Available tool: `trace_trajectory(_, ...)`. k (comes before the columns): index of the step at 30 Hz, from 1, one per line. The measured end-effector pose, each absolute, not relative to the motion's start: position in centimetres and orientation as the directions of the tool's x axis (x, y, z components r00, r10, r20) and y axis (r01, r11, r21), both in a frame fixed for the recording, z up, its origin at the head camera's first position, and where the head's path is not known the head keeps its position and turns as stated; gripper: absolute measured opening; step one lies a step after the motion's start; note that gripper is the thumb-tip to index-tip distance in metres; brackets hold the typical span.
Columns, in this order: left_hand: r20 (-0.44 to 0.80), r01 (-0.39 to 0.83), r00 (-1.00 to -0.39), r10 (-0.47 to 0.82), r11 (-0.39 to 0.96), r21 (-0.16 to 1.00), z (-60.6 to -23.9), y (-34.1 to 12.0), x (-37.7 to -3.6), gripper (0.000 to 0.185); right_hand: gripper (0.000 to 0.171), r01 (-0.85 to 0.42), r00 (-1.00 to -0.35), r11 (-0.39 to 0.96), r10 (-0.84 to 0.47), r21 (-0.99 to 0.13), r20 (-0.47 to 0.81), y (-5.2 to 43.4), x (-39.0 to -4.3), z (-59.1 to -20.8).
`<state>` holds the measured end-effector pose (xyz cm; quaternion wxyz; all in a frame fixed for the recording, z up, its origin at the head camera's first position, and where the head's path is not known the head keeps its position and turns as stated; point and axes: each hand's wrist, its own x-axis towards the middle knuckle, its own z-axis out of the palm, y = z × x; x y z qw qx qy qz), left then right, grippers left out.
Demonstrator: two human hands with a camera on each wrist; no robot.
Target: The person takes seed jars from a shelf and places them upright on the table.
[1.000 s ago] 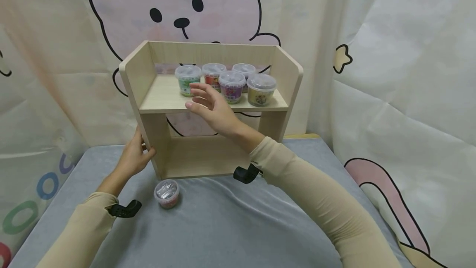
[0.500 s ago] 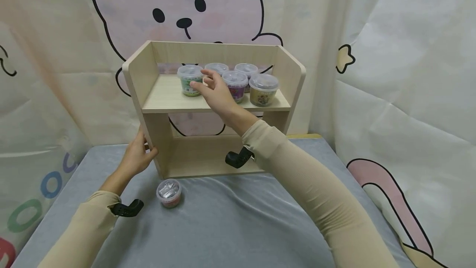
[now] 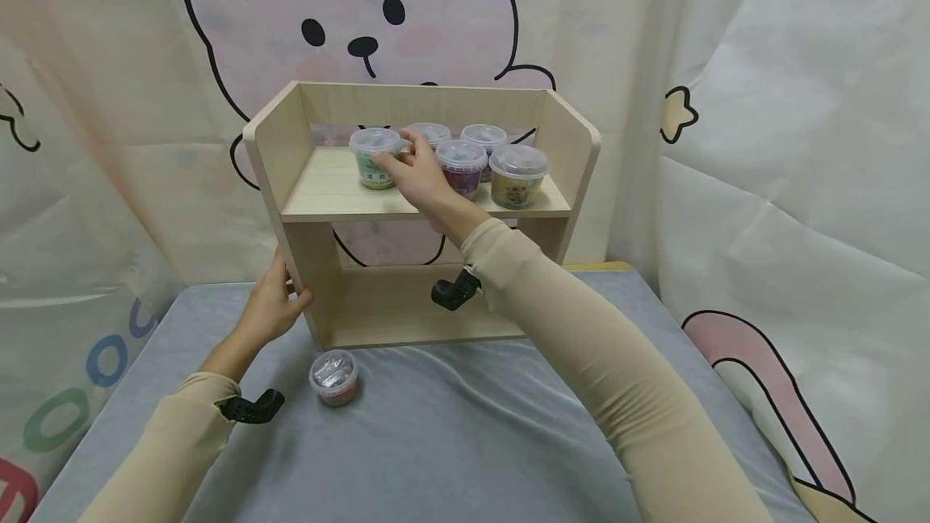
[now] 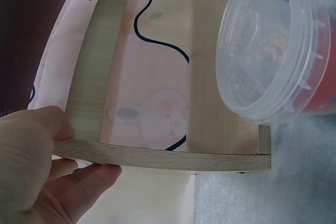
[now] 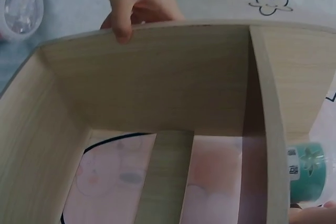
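A pale wooden shelf unit stands on a grey padded surface. Several small clear-lidded tubs sit on its upper board. My right hand reaches over that board and grips the leftmost tub, the green-labelled one, thumb in front and fingers by its lid. The right wrist view shows this green tub at the lower right. My left hand grips the front edge of the shelf's left side panel, thumb on one face and fingers behind. A loose tub with red contents lies on the surface near it.
Purple and yellow tubs stand to the right of my hand, with two more behind. A curtain printed with a cartoon bear hangs close behind and to the right. Black wrist mounts sit on both sleeves.
My right hand has moved forward over the upper board, from hovering at its front edge to closing on the green tub. The left hand has stayed on the side panel.
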<state>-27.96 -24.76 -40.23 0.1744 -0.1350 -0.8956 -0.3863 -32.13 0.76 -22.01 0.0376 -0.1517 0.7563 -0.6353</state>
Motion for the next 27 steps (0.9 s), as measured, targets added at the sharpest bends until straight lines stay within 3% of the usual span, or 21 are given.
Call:
trace_trajectory(9,0.413,0.374,-0.904,0.108,0.666,0.645,-40.3,-24.8,-28.1,0.086,0.077,-0.21,-0.95,0.273,-0.285,-0.939,0.129,0.3,-33.3,-22.3)
trace_trajectory(22,0.42,0.381,-0.9,0.119,0.683,0.624,-40.4,-24.8,-27.8,0.086,0.074,-0.189,-0.955,0.311,-0.277,-0.931,0.102,0.4,-33.3,-22.7)
trace_trajectory(27,0.423,0.384,-0.898,0.119,0.681,0.624,-40.4,-24.8,-28.0,0.082,0.073,-0.195,-0.953,0.261,-0.279,-0.945,0.12,0.4,-33.4,-22.7)
